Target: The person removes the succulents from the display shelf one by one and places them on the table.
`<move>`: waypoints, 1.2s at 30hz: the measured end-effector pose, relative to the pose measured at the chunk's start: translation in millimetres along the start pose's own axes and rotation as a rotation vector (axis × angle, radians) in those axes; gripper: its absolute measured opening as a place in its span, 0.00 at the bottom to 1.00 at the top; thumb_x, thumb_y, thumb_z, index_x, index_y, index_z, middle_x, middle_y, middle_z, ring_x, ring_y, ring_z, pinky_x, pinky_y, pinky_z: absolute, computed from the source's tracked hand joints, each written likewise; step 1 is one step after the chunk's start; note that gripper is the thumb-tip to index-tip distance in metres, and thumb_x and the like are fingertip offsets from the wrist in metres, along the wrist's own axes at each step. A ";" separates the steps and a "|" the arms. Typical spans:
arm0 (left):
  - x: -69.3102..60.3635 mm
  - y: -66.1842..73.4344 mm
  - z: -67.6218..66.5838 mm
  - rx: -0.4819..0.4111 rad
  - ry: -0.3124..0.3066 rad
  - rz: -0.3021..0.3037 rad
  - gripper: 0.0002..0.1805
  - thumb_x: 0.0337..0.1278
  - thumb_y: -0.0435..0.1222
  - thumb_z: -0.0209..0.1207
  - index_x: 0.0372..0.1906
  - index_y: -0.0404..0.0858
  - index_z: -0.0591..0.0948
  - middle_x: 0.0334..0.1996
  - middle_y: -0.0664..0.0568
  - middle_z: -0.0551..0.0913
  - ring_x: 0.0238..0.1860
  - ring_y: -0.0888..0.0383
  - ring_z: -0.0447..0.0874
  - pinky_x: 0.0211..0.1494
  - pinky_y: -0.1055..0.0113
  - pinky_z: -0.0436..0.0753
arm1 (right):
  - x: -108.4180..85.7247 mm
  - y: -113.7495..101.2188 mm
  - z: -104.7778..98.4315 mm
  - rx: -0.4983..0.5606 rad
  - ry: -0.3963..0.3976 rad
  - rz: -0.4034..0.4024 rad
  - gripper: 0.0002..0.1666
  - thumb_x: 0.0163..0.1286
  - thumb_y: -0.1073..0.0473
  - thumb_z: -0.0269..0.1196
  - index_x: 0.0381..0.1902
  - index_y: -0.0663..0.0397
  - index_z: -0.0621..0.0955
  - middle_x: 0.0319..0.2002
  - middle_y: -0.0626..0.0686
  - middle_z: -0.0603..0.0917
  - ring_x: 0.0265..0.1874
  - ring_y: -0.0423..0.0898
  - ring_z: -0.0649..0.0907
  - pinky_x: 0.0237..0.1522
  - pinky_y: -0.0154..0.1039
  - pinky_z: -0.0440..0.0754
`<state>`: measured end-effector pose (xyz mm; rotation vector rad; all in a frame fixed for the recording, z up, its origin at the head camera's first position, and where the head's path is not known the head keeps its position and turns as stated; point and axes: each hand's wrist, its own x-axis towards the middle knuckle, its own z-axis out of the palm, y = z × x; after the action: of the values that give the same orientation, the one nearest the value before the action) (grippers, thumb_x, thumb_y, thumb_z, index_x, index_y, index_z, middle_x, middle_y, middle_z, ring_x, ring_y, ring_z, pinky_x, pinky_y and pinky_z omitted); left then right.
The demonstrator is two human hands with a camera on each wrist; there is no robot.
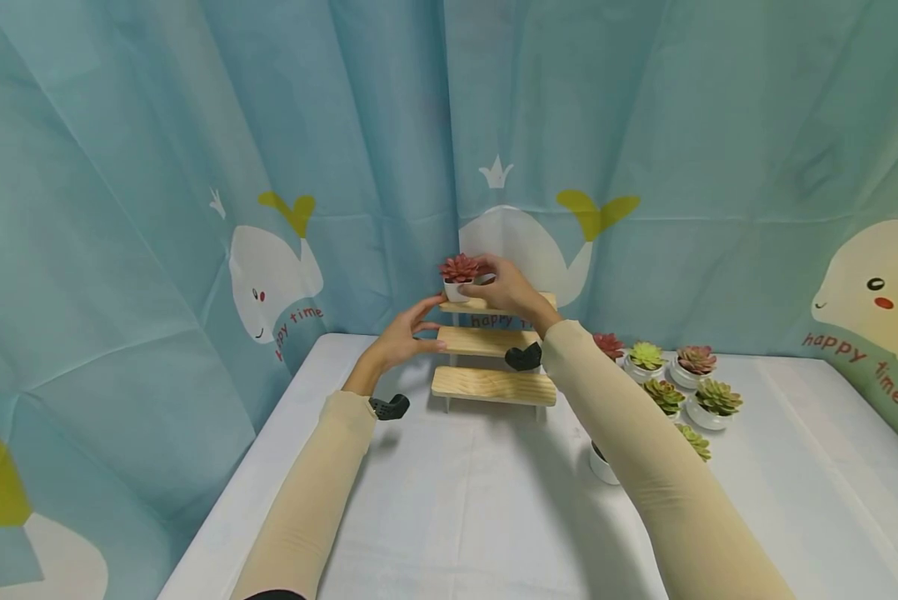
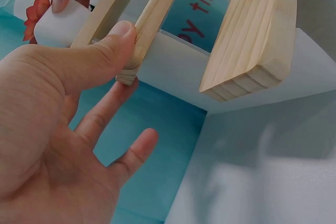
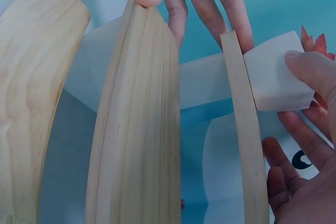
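A red succulent in a white pot point(image 1: 458, 290) sits at the left end of the top plank of a three-step wooden stand point(image 1: 493, 385). My right hand point(image 1: 511, 290) pinches the pot, thumb on its near side; in the right wrist view the white pot point(image 3: 275, 74) touches the top plank. My left hand point(image 1: 398, 340) holds the stand's left end. In the left wrist view its thumb presses the middle plank point(image 2: 155, 19) from one side, with a fingertip against the other and the remaining fingers spread. Part of the red leaves is hidden by the right hand.
Several potted succulents, red and green point(image 1: 717, 398), stand on the white table point(image 1: 419, 517) right of the stand. A white pot point(image 1: 603, 465) is partly hidden beneath the right sleeve. A blue curtain point(image 1: 389, 150) with whale prints hangs close behind the stand.
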<state>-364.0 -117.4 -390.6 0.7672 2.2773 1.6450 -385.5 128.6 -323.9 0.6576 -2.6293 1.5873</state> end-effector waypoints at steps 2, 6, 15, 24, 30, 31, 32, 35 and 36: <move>1.5 0.2 0.0 0.004 0.000 0.002 0.49 0.62 0.27 0.68 0.82 0.49 0.57 0.83 0.53 0.50 0.73 0.43 0.67 0.64 0.49 0.82 | -0.3 -0.7 -0.7 -0.017 0.008 0.002 0.30 0.70 0.52 0.71 0.65 0.57 0.77 0.61 0.58 0.80 0.60 0.55 0.79 0.60 0.52 0.80; 4.0 0.6 -0.5 0.018 0.004 0.009 0.48 0.62 0.27 0.68 0.82 0.49 0.58 0.83 0.53 0.51 0.73 0.43 0.68 0.63 0.50 0.82 | 0.3 -1.6 -1.3 -0.039 0.022 0.016 0.28 0.70 0.51 0.71 0.63 0.55 0.78 0.60 0.57 0.80 0.58 0.54 0.80 0.58 0.51 0.81; 2.9 1.0 -3.0 0.007 0.017 0.010 0.49 0.61 0.24 0.68 0.82 0.47 0.58 0.83 0.53 0.50 0.73 0.41 0.66 0.64 0.50 0.82 | 0.9 -3.5 -0.6 -0.041 0.024 0.003 0.28 0.69 0.53 0.72 0.62 0.57 0.78 0.56 0.57 0.82 0.52 0.55 0.83 0.51 0.49 0.85; 3.3 0.3 -2.6 0.001 0.017 0.004 0.49 0.62 0.25 0.68 0.83 0.47 0.57 0.82 0.53 0.52 0.73 0.42 0.67 0.65 0.49 0.81 | -5.8 -10.4 -6.7 -0.059 0.041 -0.022 0.30 0.68 0.53 0.72 0.64 0.58 0.78 0.55 0.57 0.81 0.51 0.54 0.82 0.50 0.47 0.84; 4.8 0.5 -3.7 0.004 0.010 0.025 0.48 0.62 0.24 0.68 0.82 0.46 0.57 0.82 0.53 0.54 0.72 0.41 0.68 0.64 0.49 0.81 | -10.6 -20.1 -11.7 -0.068 0.076 -0.058 0.30 0.68 0.54 0.73 0.63 0.60 0.78 0.53 0.57 0.81 0.48 0.54 0.83 0.49 0.46 0.85; 5.2 0.4 -3.8 0.005 0.009 0.027 0.48 0.62 0.24 0.67 0.82 0.45 0.57 0.82 0.53 0.54 0.72 0.41 0.68 0.64 0.50 0.81 | -11.3 -21.4 -12.3 -0.064 0.078 -0.057 0.30 0.68 0.54 0.73 0.63 0.60 0.78 0.54 0.57 0.81 0.48 0.54 0.84 0.49 0.45 0.85; 5.6 0.2 -3.8 0.006 0.009 0.028 0.48 0.62 0.24 0.67 0.82 0.45 0.57 0.82 0.53 0.55 0.72 0.41 0.68 0.64 0.50 0.81 | -11.8 -22.6 -12.9 -0.057 0.078 -0.055 0.30 0.68 0.54 0.73 0.63 0.60 0.78 0.54 0.57 0.81 0.49 0.54 0.84 0.49 0.45 0.85; 5.9 0.0 -3.7 0.009 0.014 0.024 0.48 0.62 0.24 0.67 0.82 0.46 0.57 0.82 0.53 0.55 0.72 0.42 0.68 0.63 0.50 0.82 | -12.8 -24.6 -13.8 -0.040 0.082 -0.044 0.31 0.67 0.54 0.73 0.64 0.59 0.77 0.56 0.57 0.81 0.50 0.55 0.84 0.50 0.46 0.85; 6.0 -0.1 -3.5 0.010 0.017 0.022 0.48 0.62 0.24 0.67 0.82 0.46 0.58 0.82 0.53 0.54 0.71 0.42 0.69 0.63 0.51 0.82 | -13.2 -25.0 -14.3 -0.034 0.082 -0.043 0.32 0.67 0.54 0.73 0.64 0.59 0.77 0.56 0.58 0.81 0.50 0.56 0.83 0.51 0.46 0.85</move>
<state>-370.8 -117.1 -388.8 0.7865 2.2982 1.6574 -367.7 135.3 -298.5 0.6291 -2.5598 1.5204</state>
